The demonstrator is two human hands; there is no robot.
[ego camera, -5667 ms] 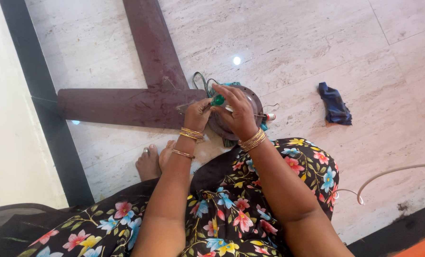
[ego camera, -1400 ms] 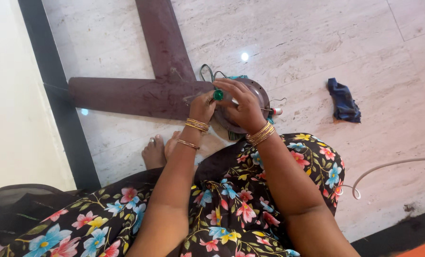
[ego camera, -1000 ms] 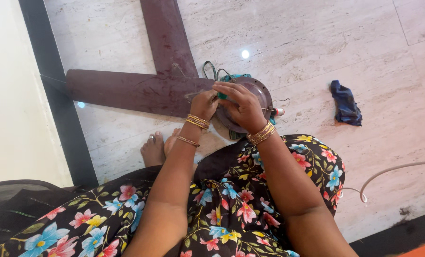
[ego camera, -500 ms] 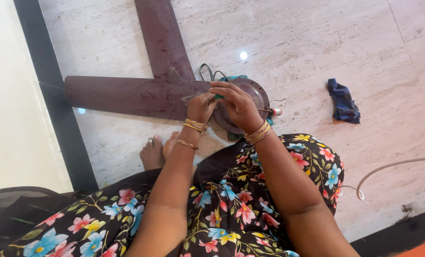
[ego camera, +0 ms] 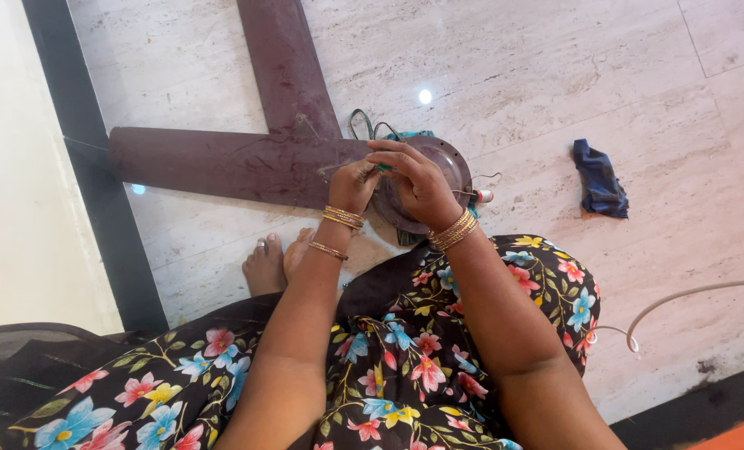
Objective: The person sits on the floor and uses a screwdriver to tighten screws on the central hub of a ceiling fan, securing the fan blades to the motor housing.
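While both hands meet just above the frame's centre, the left hand (ego camera: 353, 183) pinches its fingertips together on something small at the edge of the fan hub (ego camera: 438, 167), too small to make out. Right hand (ego camera: 413, 179) arches over the hub, fingers curled together and pressing down beside a bit of green (ego camera: 384, 167), whether it grips that I cannot tell. Hub lies on the pale floor (ego camera: 555, 83), centre frame, two brown blades (ego camera: 222, 162) running off to the left and to the top. Wires (ego camera: 363, 125) loop out just above the hub. Gold bangles (ego camera: 451, 232) sit on both wrists. Blue rag (ego camera: 598, 179) lies at right, well apart. White cable (ego camera: 680, 296) curves at lower right. Bare feet (ego camera: 276, 262) poke out under the floral dress (ego camera: 405, 358).
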